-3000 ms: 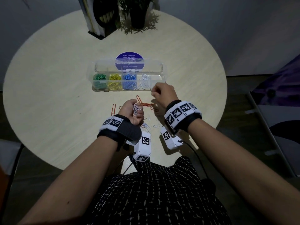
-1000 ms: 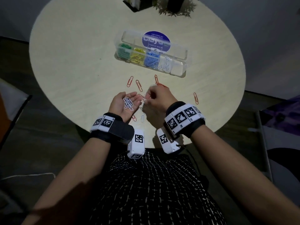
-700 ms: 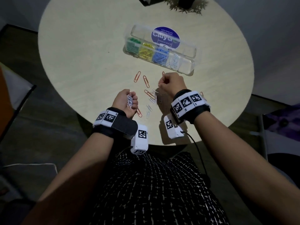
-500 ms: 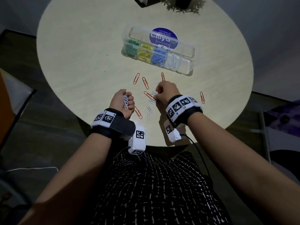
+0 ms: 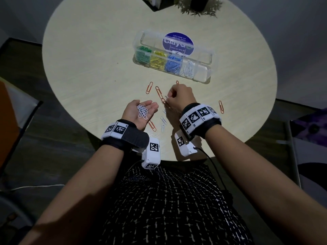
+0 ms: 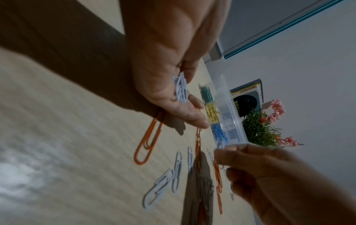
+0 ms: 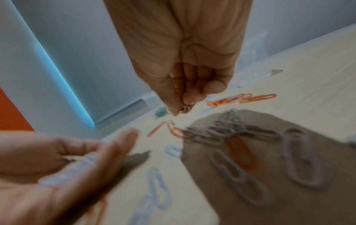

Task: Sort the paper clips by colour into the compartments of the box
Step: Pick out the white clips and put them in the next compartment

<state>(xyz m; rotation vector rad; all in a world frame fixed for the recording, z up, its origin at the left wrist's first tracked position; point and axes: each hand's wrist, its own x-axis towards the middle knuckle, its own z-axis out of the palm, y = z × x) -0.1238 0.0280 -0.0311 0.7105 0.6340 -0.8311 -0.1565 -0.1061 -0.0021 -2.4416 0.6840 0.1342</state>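
Keep your left hand (image 5: pixel 139 112) flat, cupping white clips (image 5: pixel 142 111) near the table's (image 5: pixel 88 68) front edge, while your right hand (image 5: pixel 179 96) pinches another for the box (image 5: pixel 203 75).

Rt wrist view blurred: loose clips (image 7: pixel 237 153) smeared, box (image 7: pixel 256 50) barely readable upper right. Plant (image 5: pixel 198 6) cut off at head view top.
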